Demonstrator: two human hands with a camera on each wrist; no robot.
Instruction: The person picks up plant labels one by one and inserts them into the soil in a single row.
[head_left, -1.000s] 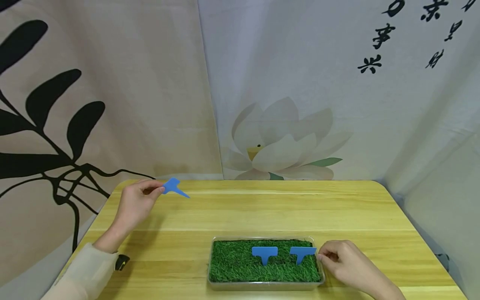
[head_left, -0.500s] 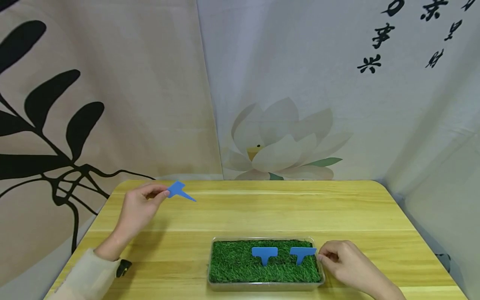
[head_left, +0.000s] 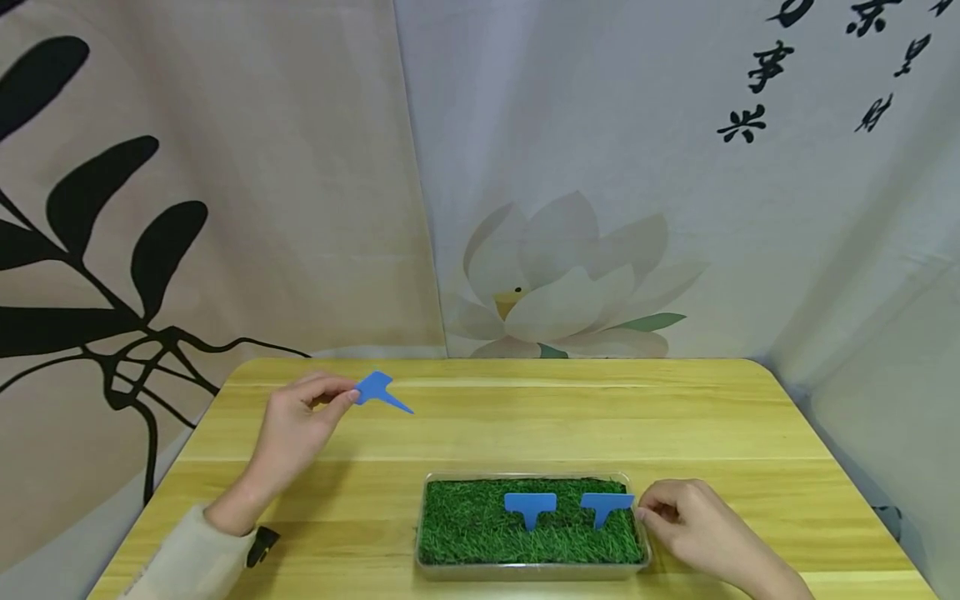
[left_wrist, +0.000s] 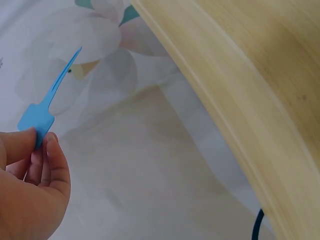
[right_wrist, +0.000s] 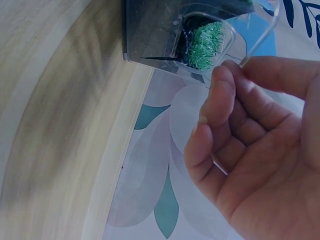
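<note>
My left hand (head_left: 300,421) pinches a blue T-shaped plant label (head_left: 374,388) by its broad head, above the table's far left part. The label's pointed stem slants down to the right in the head view; the left wrist view shows the same label (left_wrist: 39,119) between thumb and fingers. A clear plastic box (head_left: 525,572) filled with green artificial grass (head_left: 465,521) sits near the front. Two blue labels, one mid-box (head_left: 530,505) and one at the right (head_left: 606,503), stand upright in the grass. My right hand (head_left: 701,529) pinches the box's right rim (right_wrist: 262,37) between thumb and fingers.
The box stands on a light wooden table (head_left: 360,492) with rounded far corners. Behind the table hangs a cloth backdrop (head_left: 570,125) with a lotus print, dark leaves and black characters. A dark device (head_left: 262,546) shows at my left sleeve.
My left hand has moved right and slightly nearer, carrying the plant label toward the box. My right hand and the box have stayed in place.
</note>
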